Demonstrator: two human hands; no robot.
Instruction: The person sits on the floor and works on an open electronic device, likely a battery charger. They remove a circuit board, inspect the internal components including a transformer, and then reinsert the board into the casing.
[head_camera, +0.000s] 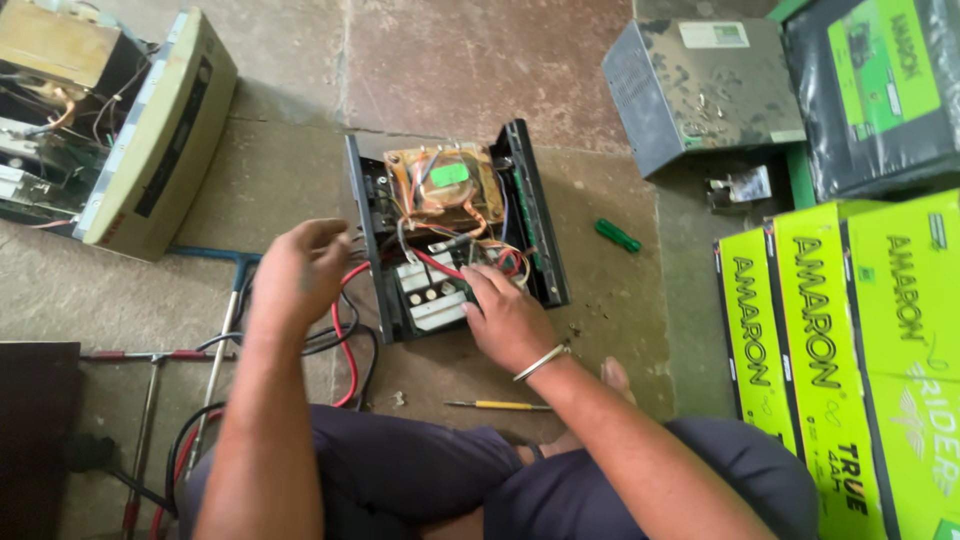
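Two hands: both of mine were out over the floor, one each side of the opened black power unit (455, 235).
Right hand (508, 318): it lay on the lower right corner of the unit, fingers reaching in among the wires; I cannot tell whether they pinched anything. A metal bangle (541, 362) sat on that wrist.
Left hand (298, 272): it was raised just left of the unit, fingers loosely curled and holding nothing, blurred.
Unit: it sat on the stone floor (440, 60) straight ahead of my knees, lid off, tilted a little. A copper-wound transformer (442, 190) with a green tag filled its upper half; a pale finned block (432, 292) sat below it.
Cables: a red cable (346, 340) and black ones looped out of the unit's left side, under my left hand.
Tools: a yellow-handled screwdriver (498, 405) lay on the floor near my right wrist; a green-handled one (617, 235) lay just right of the unit.
Around: a grey metal cover (700, 90) stood upper right, bright green boxes (850, 340) were stacked at the right, and another opened beige unit (150, 130) was upper left.
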